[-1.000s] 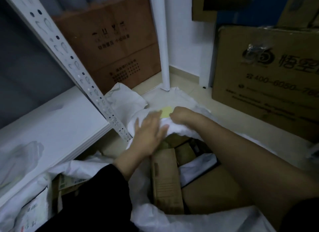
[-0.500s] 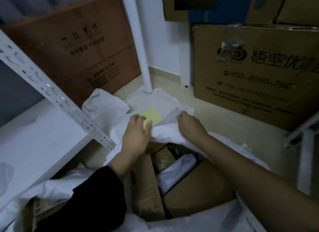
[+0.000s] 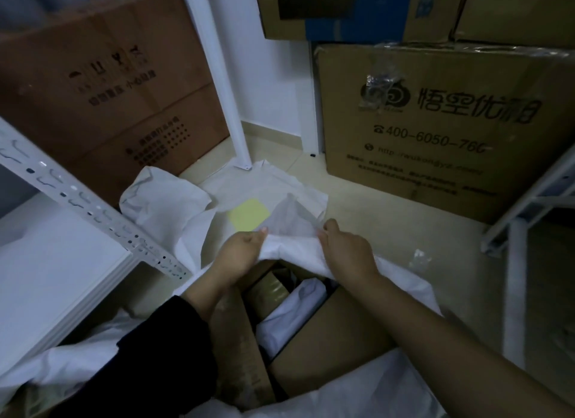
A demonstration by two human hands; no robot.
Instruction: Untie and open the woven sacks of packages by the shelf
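A white woven sack (image 3: 401,271) lies open on the floor in front of me, its far rim (image 3: 292,246) bunched up. My left hand (image 3: 239,252) grips that rim on the left and my right hand (image 3: 345,249) grips it on the right, both with fingers curled into the fabric. Inside the mouth show brown cardboard packages (image 3: 326,333) and a white poly mailer (image 3: 295,305). Beyond the rim lies another flat white sack (image 3: 270,184) with a yellow label (image 3: 249,214).
A white metal shelf (image 3: 59,262) with a perforated slanted post (image 3: 93,212) stands at left, its upright (image 3: 221,75) behind. Large cardboard boxes (image 3: 435,128) stack at right and another box (image 3: 109,84) leans at back left. A second shelf frame (image 3: 525,231) is at right.
The camera has moved closer. My hands went from lying on the sack's far edge to gripping it and pulling it up and toward me, which has widened the mouth.
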